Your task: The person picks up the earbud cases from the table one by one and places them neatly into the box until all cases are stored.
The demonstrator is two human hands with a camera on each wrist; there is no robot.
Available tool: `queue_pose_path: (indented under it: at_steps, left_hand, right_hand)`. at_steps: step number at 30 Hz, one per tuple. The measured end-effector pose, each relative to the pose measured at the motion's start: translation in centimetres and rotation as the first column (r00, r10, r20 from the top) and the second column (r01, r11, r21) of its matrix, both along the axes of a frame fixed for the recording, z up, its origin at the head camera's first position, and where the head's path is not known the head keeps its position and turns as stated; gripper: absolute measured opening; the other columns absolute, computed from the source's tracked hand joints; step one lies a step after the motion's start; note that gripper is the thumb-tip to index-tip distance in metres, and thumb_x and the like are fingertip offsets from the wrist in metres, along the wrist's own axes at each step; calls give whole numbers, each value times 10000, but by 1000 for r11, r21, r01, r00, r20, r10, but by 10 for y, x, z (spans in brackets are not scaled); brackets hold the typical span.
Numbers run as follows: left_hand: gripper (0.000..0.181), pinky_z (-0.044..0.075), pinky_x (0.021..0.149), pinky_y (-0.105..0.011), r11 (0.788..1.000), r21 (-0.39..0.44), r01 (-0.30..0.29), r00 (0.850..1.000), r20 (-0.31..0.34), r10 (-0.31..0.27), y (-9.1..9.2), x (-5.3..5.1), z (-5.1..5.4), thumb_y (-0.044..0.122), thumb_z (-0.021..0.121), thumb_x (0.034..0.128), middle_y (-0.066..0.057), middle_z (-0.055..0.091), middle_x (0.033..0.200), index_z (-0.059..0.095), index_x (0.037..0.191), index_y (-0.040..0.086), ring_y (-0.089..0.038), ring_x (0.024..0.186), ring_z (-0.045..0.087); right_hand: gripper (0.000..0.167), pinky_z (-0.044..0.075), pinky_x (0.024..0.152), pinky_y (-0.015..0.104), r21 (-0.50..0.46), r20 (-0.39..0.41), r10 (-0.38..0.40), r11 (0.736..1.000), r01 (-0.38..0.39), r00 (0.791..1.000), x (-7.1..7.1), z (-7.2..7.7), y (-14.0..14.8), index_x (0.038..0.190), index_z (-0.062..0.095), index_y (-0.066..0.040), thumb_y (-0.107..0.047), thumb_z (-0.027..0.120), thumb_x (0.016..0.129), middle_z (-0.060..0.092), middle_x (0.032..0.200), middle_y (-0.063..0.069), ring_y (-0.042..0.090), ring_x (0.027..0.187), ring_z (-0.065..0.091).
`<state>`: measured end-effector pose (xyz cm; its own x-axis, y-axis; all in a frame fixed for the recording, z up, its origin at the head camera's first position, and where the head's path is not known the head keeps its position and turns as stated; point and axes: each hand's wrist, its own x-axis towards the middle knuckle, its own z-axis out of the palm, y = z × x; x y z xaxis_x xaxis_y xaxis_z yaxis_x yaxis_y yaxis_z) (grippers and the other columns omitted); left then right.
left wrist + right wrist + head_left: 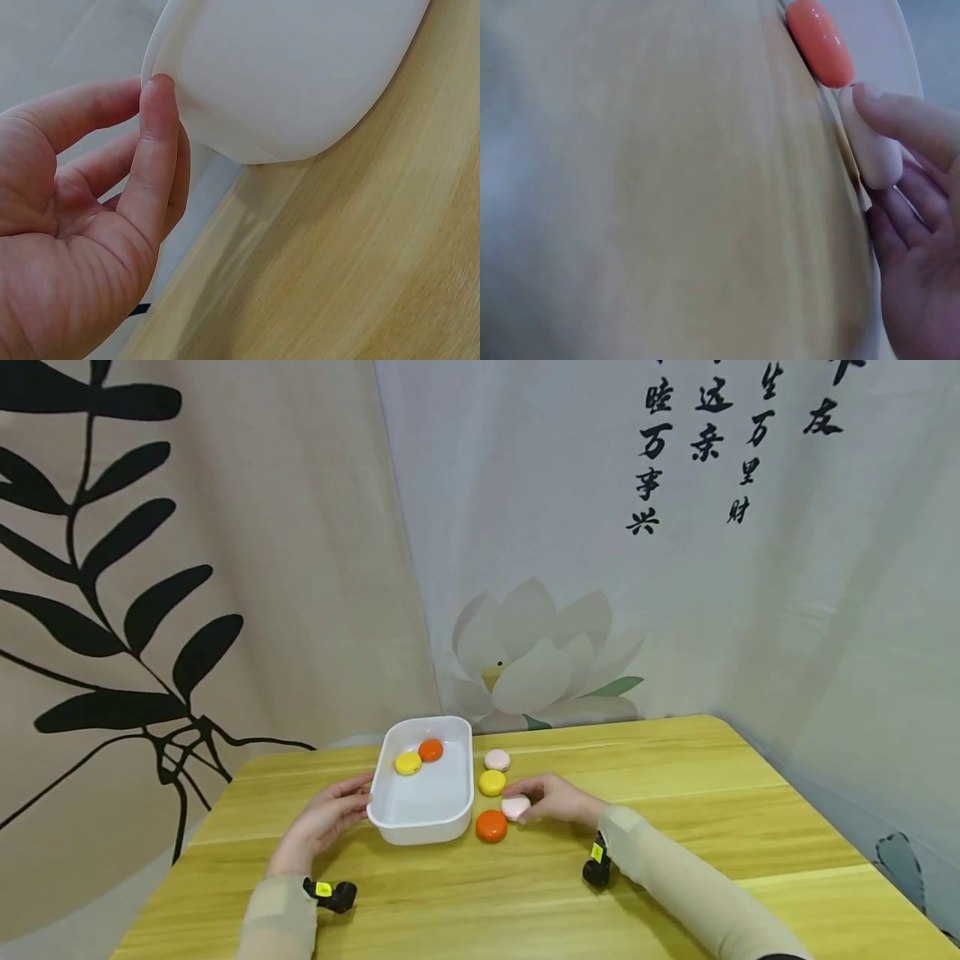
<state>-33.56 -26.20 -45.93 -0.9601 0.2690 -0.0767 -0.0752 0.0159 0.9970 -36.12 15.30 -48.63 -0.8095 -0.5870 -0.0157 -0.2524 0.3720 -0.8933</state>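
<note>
A white tray (420, 833) stands on the table, a yellow disc (408, 763) and an orange disc (431, 750) inside it. My left hand (327, 818) grips its left wall; the left wrist view shows the fingers (157, 112) at the rim of the tray (285, 82). To the tray's right, my right hand (558, 799) pinches a pale pink disc (515, 808) between thumb and fingers. The right wrist view has this pink disc (871, 142) in the right hand (922, 202), close to an orange disc (820, 41).
Beside the tray's right wall are another pale pink disc (497, 760), a yellow disc (492, 782) and an orange disc (491, 826). The wooden table (465, 902) reaches back to a printed curtain (555, 552). Each wrist wears a small black camera.
</note>
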Motion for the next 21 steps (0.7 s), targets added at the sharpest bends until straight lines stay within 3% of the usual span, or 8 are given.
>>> queue_pose_path:
  at_steps: [6,15,21]
  left_hand:
    - [589,542,815,-243,1000,-1,-1,1000,-6,1,0,2,0,51,562,974,-218,526,1253,278,1467,-102,-137,909,629]
    - [568,542,826,-254,1000,-8,-24,1000,-3,24,3,1,-3,34,564,968,-241,519,1271,310,1459,-96,-158,937,633]
    - [566,541,818,-246,1000,4,8,1000,-18,-8,2,-1,-4,12,539,971,-235,526,1250,280,1456,-124,-162,943,627]
  right_hand:
    - [442,465,923,305,-20,34,-3,1000,4,999,-2,3,1,1228,670,-81,-68,770,797,656,1183,23,177,1022,572]
    - [454,474,931,296,-13,-8,25,1000,-25,1000,-3,8,1,1255,644,-47,-93,758,818,645,1221,42,163,1054,578]
    - [471,465,974,341,0,-50,12,1000,-12,999,-3,16,-2,1258,647,-59,-147,780,814,638,1246,43,180,1139,570]
